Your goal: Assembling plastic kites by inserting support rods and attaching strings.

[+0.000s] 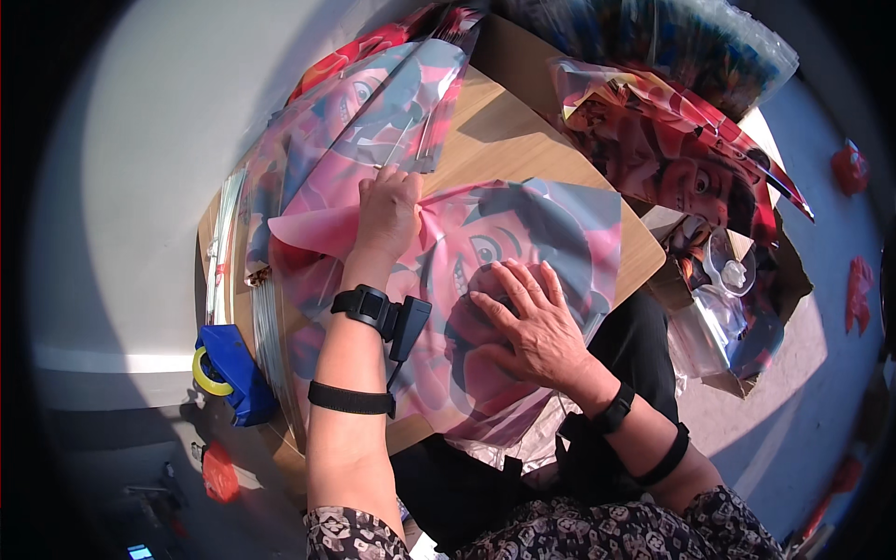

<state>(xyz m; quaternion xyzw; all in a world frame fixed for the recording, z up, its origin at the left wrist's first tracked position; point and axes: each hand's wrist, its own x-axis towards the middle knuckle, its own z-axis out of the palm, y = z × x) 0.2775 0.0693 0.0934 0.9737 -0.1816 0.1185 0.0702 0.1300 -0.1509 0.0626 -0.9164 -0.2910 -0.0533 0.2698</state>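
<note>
A thin printed plastic sheet [569, 224], pink and grey with large cartoon faces, lies spread over the wooden table in front of me. My left hand [390, 210] is closed on a gathered fold of this sheet near its far left part, pulling creases into it. Flat on the sheet's right half rests my right hand [532, 322], fingers spread and holding nothing. Beyond my left hand, more printed sheets [373, 103] lie folded in a loose pile across the table's far left corner. What the left fingertips pinch underneath is hidden.
Bundles of thin white rods [222, 243] lie along the table's left edge. Near them sits a blue tape dispenser [233, 373] with yellow tape. At the right, dark red printed sheets [691, 159] lie over an open cardboard box [793, 271]. Clear-wrapped packs [691, 47] stand behind.
</note>
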